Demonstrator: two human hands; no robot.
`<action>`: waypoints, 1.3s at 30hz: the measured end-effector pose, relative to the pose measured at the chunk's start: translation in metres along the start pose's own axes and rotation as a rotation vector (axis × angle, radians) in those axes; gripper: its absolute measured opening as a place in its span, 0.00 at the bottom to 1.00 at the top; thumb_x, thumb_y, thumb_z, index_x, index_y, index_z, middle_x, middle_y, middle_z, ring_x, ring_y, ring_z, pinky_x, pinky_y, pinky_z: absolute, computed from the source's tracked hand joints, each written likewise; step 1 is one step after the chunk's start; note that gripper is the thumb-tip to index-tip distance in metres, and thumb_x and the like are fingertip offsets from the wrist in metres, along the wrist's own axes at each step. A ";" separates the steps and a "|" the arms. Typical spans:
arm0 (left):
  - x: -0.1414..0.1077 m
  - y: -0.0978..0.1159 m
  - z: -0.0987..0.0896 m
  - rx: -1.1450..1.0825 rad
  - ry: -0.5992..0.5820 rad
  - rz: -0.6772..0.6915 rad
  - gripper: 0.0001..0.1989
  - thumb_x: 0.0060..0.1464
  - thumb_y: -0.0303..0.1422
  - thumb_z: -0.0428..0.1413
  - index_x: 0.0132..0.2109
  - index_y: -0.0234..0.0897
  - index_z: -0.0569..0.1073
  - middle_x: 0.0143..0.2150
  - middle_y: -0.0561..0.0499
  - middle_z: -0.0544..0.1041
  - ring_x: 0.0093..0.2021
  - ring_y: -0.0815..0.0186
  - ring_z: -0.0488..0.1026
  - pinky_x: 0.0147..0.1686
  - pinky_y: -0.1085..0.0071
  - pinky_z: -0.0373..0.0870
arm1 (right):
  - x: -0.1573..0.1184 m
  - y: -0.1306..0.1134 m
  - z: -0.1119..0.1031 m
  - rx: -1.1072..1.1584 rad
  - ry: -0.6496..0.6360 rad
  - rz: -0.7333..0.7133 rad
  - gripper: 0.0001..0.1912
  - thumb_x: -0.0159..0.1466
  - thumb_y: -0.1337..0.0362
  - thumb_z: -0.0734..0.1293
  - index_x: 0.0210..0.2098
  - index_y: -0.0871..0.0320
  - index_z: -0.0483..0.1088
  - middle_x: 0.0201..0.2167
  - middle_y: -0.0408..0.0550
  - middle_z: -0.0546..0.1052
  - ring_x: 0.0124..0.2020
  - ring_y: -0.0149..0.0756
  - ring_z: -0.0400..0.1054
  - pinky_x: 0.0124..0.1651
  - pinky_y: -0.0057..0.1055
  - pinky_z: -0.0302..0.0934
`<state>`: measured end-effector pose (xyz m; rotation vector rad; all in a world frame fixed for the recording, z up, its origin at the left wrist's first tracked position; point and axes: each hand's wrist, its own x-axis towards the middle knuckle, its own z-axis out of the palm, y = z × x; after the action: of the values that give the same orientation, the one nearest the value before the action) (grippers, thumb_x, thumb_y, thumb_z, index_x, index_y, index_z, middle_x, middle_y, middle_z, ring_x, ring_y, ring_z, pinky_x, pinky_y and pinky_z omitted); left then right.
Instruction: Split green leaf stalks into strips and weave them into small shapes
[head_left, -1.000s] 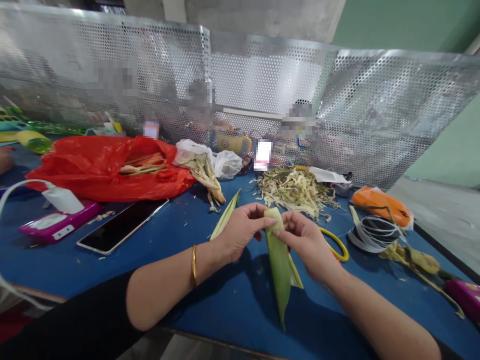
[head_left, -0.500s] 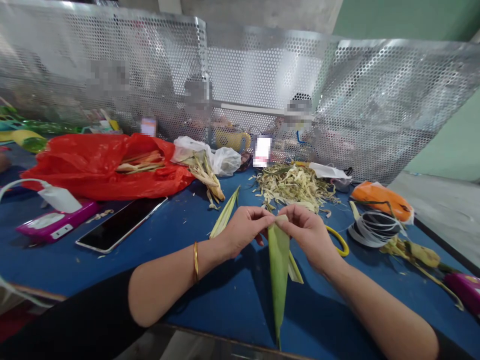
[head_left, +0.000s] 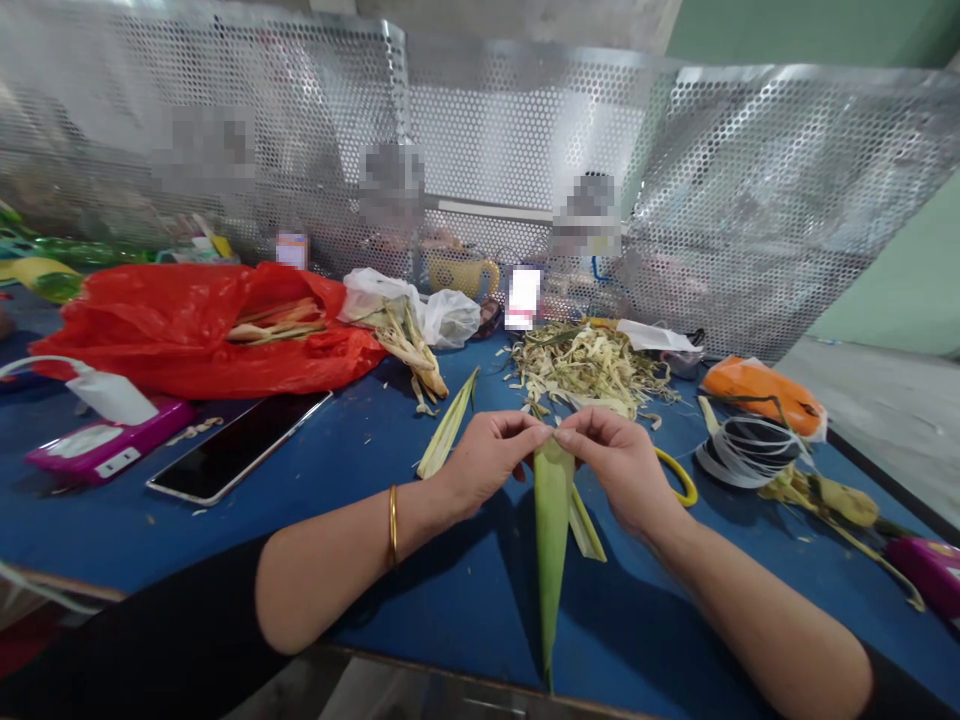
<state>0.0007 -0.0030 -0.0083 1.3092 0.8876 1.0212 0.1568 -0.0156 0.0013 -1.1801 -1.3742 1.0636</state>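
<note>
A long green corn husk leaf (head_left: 552,545) hangs point down between my hands. My left hand (head_left: 491,455) pinches its broad upper end between thumb and fingers. My right hand (head_left: 619,465) pinches the same end from the other side, and the fingertips of both hands nearly meet there. Behind the leaf a narrow pale strip of husk (head_left: 587,530) lies on the blue table. Another pale green husk piece (head_left: 448,425) rests left of my left hand. The yellow ring-shaped handle (head_left: 682,478) beside my right wrist is partly hidden by it.
A heap of shredded husk (head_left: 592,362) lies beyond my hands. To the left are a red plastic bag (head_left: 172,340), a phone (head_left: 240,450) and a purple power strip (head_left: 112,440). A spool of clear line (head_left: 746,452) and an orange packet (head_left: 765,395) sit right. A perforated metal screen (head_left: 517,130) stands behind.
Both hands keep their pinch on the corn husk leaf. Its top edge, which stuck up above the fingertips, now sits lower between them. The view has shifted slightly.
</note>
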 end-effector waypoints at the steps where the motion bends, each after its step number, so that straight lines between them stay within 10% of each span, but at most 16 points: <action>1: 0.000 0.000 0.000 -0.008 0.004 0.000 0.12 0.49 0.39 0.58 0.27 0.34 0.74 0.24 0.53 0.71 0.24 0.71 0.65 0.22 0.76 0.62 | 0.000 0.000 0.000 -0.008 0.000 -0.001 0.12 0.52 0.57 0.73 0.25 0.59 0.70 0.19 0.40 0.69 0.22 0.29 0.60 0.27 0.28 0.55; 21: 0.002 -0.002 0.003 -0.052 0.064 -0.051 0.11 0.47 0.37 0.58 0.24 0.33 0.72 0.21 0.55 0.68 0.21 0.73 0.63 0.22 0.76 0.61 | -0.004 -0.001 0.001 -0.304 -0.047 -0.244 0.08 0.60 0.60 0.65 0.27 0.56 0.67 0.24 0.42 0.68 0.27 0.33 0.60 0.31 0.29 0.55; 30: 0.004 -0.002 0.000 -0.040 0.080 -0.029 0.12 0.48 0.39 0.57 0.26 0.34 0.72 0.22 0.55 0.69 0.21 0.72 0.64 0.19 0.76 0.62 | -0.004 0.000 0.005 0.073 -0.107 0.228 0.18 0.49 0.52 0.74 0.27 0.60 0.69 0.23 0.43 0.69 0.25 0.30 0.61 0.28 0.27 0.55; 39: 0.005 -0.008 0.000 -0.200 -0.019 -0.175 0.14 0.44 0.41 0.61 0.26 0.34 0.71 0.20 0.56 0.67 0.20 0.73 0.64 0.20 0.76 0.63 | -0.006 0.003 0.005 -0.117 0.005 -0.096 0.14 0.57 0.56 0.70 0.23 0.57 0.66 0.20 0.40 0.66 0.23 0.30 0.58 0.28 0.28 0.53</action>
<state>0.0034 0.0021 -0.0161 1.0535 0.8473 0.9335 0.1521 -0.0213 -0.0029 -1.1876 -1.4911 0.9224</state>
